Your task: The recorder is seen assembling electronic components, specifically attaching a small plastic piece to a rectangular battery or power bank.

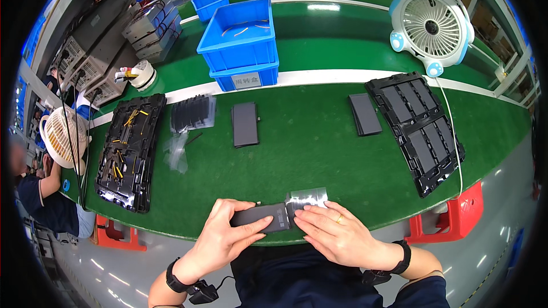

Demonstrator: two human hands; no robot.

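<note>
At the near edge of the green table, a flat dark grey battery [275, 215] lies with small print at its right end. My left hand [220, 236] grips its left part between thumb and fingers. Right up against its right end is a piece of clear film [310, 196]. My right hand [341, 234] holds the film down with its fingers close together, hiding its lower part. Farther off are two stacks of similar batteries, one left of the middle [245, 125] and one at the right [364, 115]. Dark strips on clear film [193, 114] lie at the left, above loose clear film [177, 153].
A black tray [149, 137] with yellow-tipped strips stands left; another black tray [408, 122] with batteries stands right. Blue bins [237, 54] sit beyond. A fan [432, 25] stands far right, its white cord crossing the right tray. A person [48, 202] sits at far left.
</note>
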